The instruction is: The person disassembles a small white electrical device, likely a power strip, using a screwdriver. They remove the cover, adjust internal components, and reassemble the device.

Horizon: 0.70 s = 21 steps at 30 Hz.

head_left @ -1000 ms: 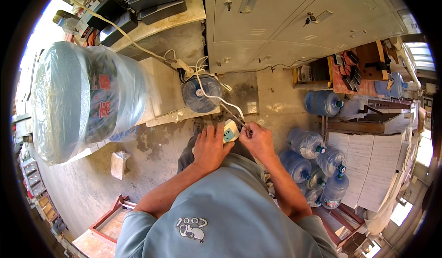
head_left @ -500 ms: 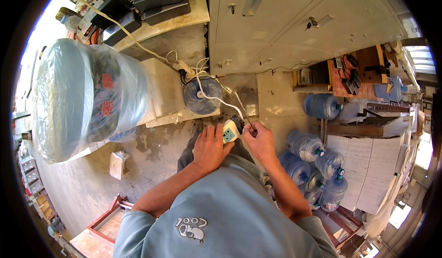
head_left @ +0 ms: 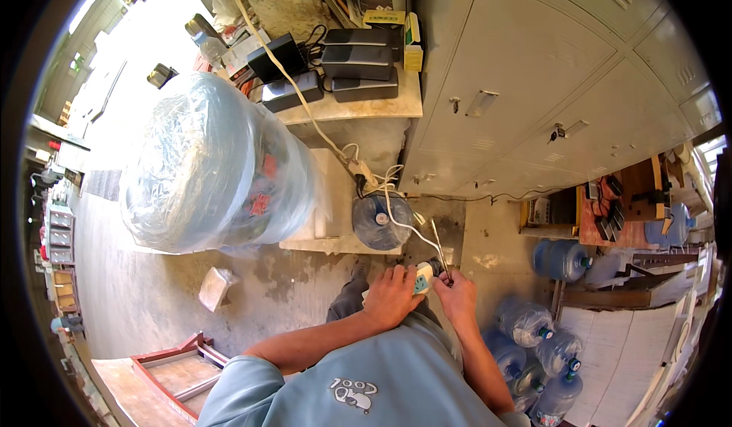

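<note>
Left hand (head_left: 393, 297) clasps an oblong white, teal-faced plastic socket block (head_left: 422, 280); right hand (head_left: 456, 294) pinches a slender metallic rod (head_left: 436, 234).

cream power strip (head_left: 422, 279), blue-grey shirt (head_left: 404, 381)

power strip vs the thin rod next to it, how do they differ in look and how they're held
Shape: the power strip is a chunky block, while the thin rod is long and slender.
Colour: the power strip is pale with a teal socket face; the thin rod looks darker and metallic.
Hold: the left grip covers part of the power strip, while the right grip pinches the thin rod at its near end.
Shared: both are held in front of the body.
</note>
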Tool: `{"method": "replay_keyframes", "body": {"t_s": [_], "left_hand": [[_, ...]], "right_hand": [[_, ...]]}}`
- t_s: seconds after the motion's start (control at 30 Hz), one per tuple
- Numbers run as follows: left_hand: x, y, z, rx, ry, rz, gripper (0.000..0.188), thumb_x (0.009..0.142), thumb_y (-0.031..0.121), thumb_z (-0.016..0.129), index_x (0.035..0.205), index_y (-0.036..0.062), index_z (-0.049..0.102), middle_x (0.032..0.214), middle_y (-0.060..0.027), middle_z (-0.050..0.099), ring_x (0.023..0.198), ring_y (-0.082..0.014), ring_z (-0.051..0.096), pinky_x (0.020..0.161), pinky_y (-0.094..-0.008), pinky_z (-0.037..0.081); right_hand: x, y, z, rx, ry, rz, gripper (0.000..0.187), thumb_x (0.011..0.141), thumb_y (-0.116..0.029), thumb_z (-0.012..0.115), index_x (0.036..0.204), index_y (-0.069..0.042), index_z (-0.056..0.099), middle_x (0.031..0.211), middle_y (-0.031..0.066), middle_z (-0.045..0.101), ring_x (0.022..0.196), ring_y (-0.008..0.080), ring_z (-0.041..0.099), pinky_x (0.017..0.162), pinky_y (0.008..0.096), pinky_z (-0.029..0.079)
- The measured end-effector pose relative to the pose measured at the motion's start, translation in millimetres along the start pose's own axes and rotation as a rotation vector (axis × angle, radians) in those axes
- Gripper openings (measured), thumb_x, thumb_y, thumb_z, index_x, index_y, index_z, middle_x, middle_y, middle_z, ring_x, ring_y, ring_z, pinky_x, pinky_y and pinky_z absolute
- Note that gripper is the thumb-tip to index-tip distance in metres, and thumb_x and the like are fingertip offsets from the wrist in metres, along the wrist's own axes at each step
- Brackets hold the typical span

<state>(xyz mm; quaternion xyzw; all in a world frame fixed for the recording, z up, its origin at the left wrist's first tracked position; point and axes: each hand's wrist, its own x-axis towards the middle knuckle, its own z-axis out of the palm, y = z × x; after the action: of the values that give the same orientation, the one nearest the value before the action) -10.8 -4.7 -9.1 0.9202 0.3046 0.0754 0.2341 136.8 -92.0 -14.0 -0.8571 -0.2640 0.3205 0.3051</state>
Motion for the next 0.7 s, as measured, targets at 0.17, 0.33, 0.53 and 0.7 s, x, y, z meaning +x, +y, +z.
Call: {"method": "replay_keyframes", "body": {"t_s": [0.17,0.33,0.53,0.7], "left_hand": [[2.5,-1.5,3.1,0.033,-0.014,-0.018,0.07,0.072,0.035,0.08,0.124,0.0003,0.051,0.097,-0.014,0.054,0.089,-0.0329,0.06,0.076,-0.0417,0.052],[4.3,0.5,5.0,0.022,-0.054,-0.039,0.066,0.074,0.034,0.079,0.121,0.001,0.047,0.097,-0.0149,0.054,0.09,-0.0342,0.06,0.076,-0.0433,0.052],[5.3,-3.3,9.2,0.028,-0.016,-0.006,0.072,0.071,0.035,0.081,0.125,0.0,0.049,0.095,-0.0145,0.055,0.087,-0.0329,0.062,0.075,-0.041,0.053],[7.6,-4.9,7.1,0.032,-0.061,-0.012,0.072,0.072,0.034,0.08,0.126,-0.0009,0.048,0.094,-0.0151,0.055,0.083,-0.0326,0.063,0.072,-0.0406,0.054]], "right_hand": [[9.5,-3.5,-2.8,0.063,-0.063,-0.041,0.02,0.08,-0.02,0.067,0.082,0.0,0.065,0.067,0.0145,0.064,0.061,0.0265,0.064,0.061,0.0372,0.05],[8.5,-2.1,1.0,0.11,-0.022,-0.108,0.018,0.079,-0.018,0.065,0.082,0.0,0.064,0.068,0.0176,0.063,0.059,0.0301,0.062,0.06,0.038,0.049],[9.9,6.3,-4.4,0.277,-0.102,-0.064,0.016,0.078,-0.014,0.067,0.08,0.002,0.063,0.062,0.0081,0.058,0.057,0.0125,0.051,0.057,0.0305,0.045],[12.0,13.1,-5.6,0.433,-0.142,0.029,0.013,0.079,-0.011,0.067,0.08,0.001,0.062,0.065,0.0037,0.056,0.06,0.0099,0.049,0.058,0.0273,0.043]]}}
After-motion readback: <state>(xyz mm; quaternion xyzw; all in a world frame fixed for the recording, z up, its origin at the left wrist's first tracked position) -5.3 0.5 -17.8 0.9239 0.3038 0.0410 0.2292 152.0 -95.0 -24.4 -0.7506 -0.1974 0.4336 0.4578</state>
